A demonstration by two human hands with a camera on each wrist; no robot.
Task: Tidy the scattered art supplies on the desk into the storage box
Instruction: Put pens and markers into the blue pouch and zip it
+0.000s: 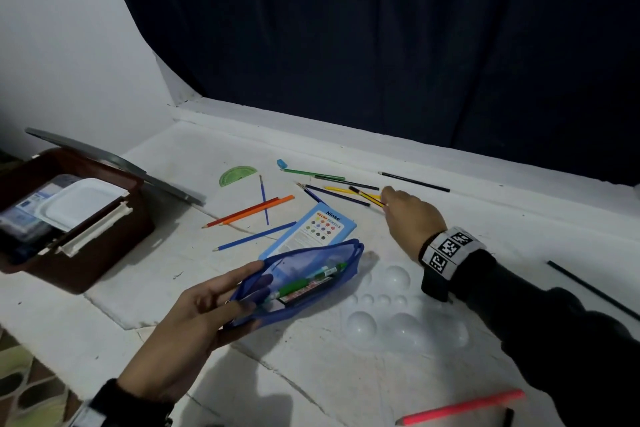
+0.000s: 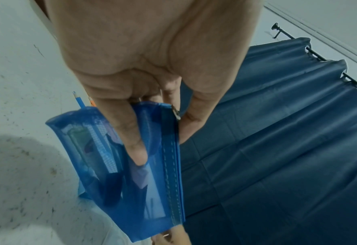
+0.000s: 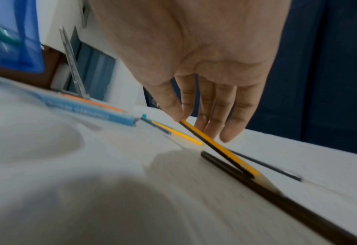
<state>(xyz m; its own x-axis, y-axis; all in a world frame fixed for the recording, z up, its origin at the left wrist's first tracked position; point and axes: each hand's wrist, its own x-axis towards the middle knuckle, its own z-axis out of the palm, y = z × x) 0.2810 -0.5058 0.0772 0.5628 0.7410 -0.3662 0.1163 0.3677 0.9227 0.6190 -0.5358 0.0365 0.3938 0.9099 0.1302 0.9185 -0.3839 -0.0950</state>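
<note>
My left hand [image 1: 249, 291] holds a blue mesh pouch [image 1: 311, 274] above the desk. Its fingers [image 2: 131, 132] sit inside the pouch's [image 2: 114, 165] open zip edge and the thumb is outside; a green pen and other items lie within. My right hand [image 1: 386, 199] pinches one end of a yellow-and-black pencil [image 1: 365, 195] between thumb and forefinger. In the right wrist view that pencil [image 3: 221, 149] slants down from the hand [image 3: 182, 118] to the desk. The brown storage box [image 1: 86, 253] stands open at the left, holding a white tray and a plastic pack.
Scattered on the white desk are a green protractor [image 1: 238, 175], orange and red pencils [image 1: 252, 210], a blue pencil [image 1: 254, 236], a paintbrush [image 1: 264, 199], a coloured-pencil carton [image 1: 313, 229], a white palette [image 1: 398, 308], a pink pencil [image 1: 464, 407] and black pencils [image 1: 414, 181]. A dark curtain hangs behind.
</note>
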